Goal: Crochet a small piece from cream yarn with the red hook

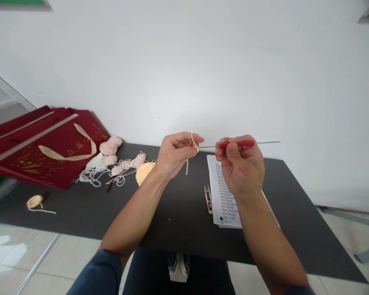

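1. L hand (175, 155) is up above the dark tbl (178, 221), thumb & index pinched tight on pale-yellow yarn (193, 139); a loop stands by the fingertips, short tail hangs below.
2. R hand (242, 166) is abt level w/ it, fingers & thumb closed round the red grip of a thin metal tool (241, 144). One end runs left to the yarn at the L fingertips, other sticks out right. Can't tell how the left tip sits; fingers hide it.
3. Below R hand: printed sheets (224, 205), partly blocked by the arm; small snips (208, 199) just beside their left edge.
4. Past L forearm I see a yellow yarn ball (145, 172), part hidden; further left, pink yarn (110, 145) & tangled white yarn (95, 166).
5. Far left: dk red bags (58, 143) w/ cream handle; nearer, a small yellow round piece (35, 201) w/ loose strand.
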The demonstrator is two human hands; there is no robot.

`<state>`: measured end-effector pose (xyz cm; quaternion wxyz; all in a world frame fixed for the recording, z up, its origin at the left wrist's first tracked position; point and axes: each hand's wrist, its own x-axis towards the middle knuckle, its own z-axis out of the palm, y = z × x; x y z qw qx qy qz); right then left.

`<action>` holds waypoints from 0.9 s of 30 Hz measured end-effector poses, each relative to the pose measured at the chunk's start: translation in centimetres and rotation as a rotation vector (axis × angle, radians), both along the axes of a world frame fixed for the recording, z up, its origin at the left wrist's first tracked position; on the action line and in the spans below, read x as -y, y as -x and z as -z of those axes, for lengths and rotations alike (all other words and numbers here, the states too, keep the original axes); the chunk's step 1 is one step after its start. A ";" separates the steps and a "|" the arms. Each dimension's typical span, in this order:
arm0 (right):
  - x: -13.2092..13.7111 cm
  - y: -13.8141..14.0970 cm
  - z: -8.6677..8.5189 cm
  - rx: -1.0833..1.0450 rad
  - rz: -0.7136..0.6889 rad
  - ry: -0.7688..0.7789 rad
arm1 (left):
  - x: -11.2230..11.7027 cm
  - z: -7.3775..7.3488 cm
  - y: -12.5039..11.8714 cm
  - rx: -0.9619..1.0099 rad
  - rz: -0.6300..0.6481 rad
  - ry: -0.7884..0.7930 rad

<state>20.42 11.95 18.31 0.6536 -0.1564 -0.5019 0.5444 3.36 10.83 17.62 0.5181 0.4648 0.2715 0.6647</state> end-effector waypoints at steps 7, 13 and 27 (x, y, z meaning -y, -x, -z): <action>0.4 0.9 -0.1 -0.070 0.000 0.240 | 0.2 0.1 -0.5 -0.075 -0.172 -0.027; 0.8 1.8 0.1 -0.106 0.004 0.270 | 0.6 0.2 -1.3 -0.140 -0.322 -0.063; 0.8 1.9 0.1 -0.050 0.037 0.300 | 0.8 -0.3 -1.4 -0.183 -0.352 -0.188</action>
